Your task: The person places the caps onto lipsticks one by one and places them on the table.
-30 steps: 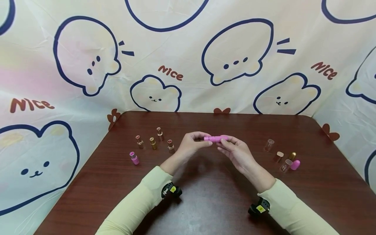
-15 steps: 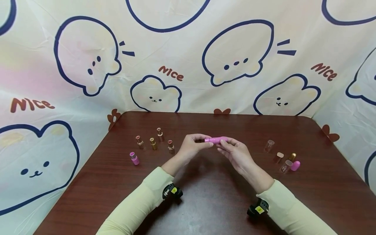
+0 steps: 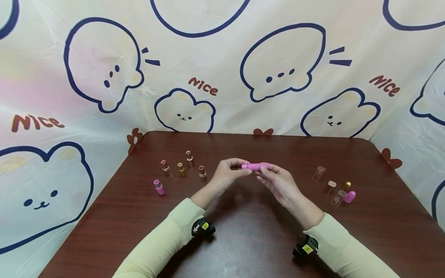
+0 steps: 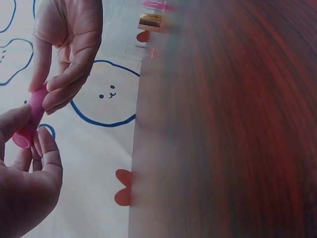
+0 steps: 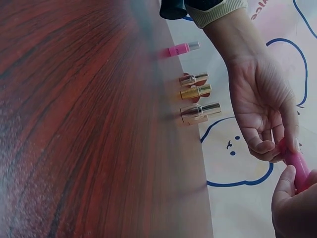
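Note:
A pink lipstick tube [image 3: 255,166] is held level between both hands above the table. My left hand [image 3: 226,173] pinches its left end with thumb and fingers. At the other end, my right hand [image 3: 281,184] grips it, thumb in front. In the left wrist view, the pink tube [image 4: 37,109] spans the gap between the two hands, a round end showing below. From the right wrist, the tube [image 5: 296,166] looks partly covered by fingers. Whether its cap sits fully on cannot be made out.
Uncapped lipsticks stand at the left: a pink one [image 3: 159,187], a gold one [image 3: 181,170] and several rose-gold ones [image 3: 202,173]. Loose caps lie at the right, among them a pink cap [image 3: 350,197] and a clear cap [image 3: 318,173]. A patterned cloth [image 3: 229,108] hangs behind the brown table [image 3: 236,247].
Both hands have dipped slightly with the tube. The line visible between its two parts a second ago is now less distinct, and the tube looks shorter.

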### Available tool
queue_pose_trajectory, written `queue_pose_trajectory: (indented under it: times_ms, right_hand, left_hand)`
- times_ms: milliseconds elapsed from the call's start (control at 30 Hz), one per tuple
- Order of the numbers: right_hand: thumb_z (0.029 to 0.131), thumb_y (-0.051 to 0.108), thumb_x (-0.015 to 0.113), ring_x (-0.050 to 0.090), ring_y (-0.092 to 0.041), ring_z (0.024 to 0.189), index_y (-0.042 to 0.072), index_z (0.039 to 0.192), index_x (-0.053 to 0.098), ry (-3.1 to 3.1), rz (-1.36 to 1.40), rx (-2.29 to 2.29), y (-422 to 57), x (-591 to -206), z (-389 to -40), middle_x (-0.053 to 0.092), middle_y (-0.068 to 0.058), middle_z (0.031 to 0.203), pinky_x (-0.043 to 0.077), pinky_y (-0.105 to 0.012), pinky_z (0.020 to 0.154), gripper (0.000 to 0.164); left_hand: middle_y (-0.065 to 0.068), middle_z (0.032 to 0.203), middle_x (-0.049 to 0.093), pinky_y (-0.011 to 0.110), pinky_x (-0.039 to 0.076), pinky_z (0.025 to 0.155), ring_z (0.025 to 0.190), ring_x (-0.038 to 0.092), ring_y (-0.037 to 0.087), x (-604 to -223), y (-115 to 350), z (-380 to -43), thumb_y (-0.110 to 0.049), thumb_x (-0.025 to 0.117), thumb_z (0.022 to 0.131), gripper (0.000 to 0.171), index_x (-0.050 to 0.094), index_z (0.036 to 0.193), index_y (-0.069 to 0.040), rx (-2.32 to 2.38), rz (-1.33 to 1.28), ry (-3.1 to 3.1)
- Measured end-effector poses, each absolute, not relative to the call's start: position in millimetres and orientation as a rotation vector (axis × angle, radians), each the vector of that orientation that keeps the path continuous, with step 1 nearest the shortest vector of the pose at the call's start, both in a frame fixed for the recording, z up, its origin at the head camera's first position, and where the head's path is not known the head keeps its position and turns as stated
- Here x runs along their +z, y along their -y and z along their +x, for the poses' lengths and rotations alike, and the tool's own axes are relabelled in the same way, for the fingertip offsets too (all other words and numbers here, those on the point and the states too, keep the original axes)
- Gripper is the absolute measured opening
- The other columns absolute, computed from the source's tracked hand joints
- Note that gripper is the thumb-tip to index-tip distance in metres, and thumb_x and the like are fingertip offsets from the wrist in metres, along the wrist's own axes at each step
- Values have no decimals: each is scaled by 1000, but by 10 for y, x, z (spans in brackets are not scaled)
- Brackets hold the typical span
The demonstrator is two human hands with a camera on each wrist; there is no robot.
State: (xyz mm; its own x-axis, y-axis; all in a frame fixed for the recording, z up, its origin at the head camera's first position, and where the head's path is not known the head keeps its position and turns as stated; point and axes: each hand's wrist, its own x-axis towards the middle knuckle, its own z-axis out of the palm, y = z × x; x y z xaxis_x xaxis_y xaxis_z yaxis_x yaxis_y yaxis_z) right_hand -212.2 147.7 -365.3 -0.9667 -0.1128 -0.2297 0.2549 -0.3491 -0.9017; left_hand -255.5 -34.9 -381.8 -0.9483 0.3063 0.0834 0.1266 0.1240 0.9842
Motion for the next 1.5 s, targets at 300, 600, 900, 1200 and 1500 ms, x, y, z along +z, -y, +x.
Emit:
queue_pose_trajectory:
  times_ms: [300, 600, 900, 1200, 1500]
  right_hand:
    - [83, 15, 61, 56, -24, 99, 1, 114, 50, -1657, 167, -2426, -1468, -3629, -2148, 56, -12, 106, 42, -32, 85, 35]
    - [83, 21, 62, 58, -19, 93, 2, 116, 49, -1812, 134, -2408, -1619, -3529, -2248, 55, -11, 108, 41, -33, 85, 40]
    - [81, 27, 62, 57, -24, 95, 3, 116, 50, -2174, 177, -2237, -1697, -3525, -2532, 53, -14, 110, 42, -37, 85, 44]
    - [84, 32, 59, 54, -24, 83, 13, 96, 59, -2816, 8, -1740, -1731, -3556, -2823, 63, -2, 91, 45, -34, 71, 23]
    - [84, 26, 60, 49, -19, 72, 13, 82, 64, -3084, -92, -1373, -1704, -3695, -3113, 65, -2, 80, 39, -32, 61, 14]
  left_hand:
    - [4, 92, 61, 33, 47, 70, 81, 54, 20, -3816, 368, -2556, -27, 75, 70, 34, 65, 98, -12, 1993, 422, -2206]
    - [11, 88, 60, 40, 46, 76, 76, 55, 16, -3765, 439, -2496, -11, 72, 73, 32, 62, 102, 0, 2019, 365, -2140]
    - [10, 88, 60, 43, 45, 78, 75, 55, 17, -3920, 557, -2449, -13, 72, 73, 30, 63, 99, -4, 2003, 340, -2104]
    - [11, 87, 60, 44, 46, 77, 78, 60, 22, -4073, 711, -2386, -11, 71, 74, 35, 59, 102, 5, 1987, 335, -2060]
    - [13, 87, 61, 45, 45, 77, 84, 58, 34, -4134, 833, -2352, -8, 70, 74, 40, 56, 106, 11, 1970, 314, -2041]
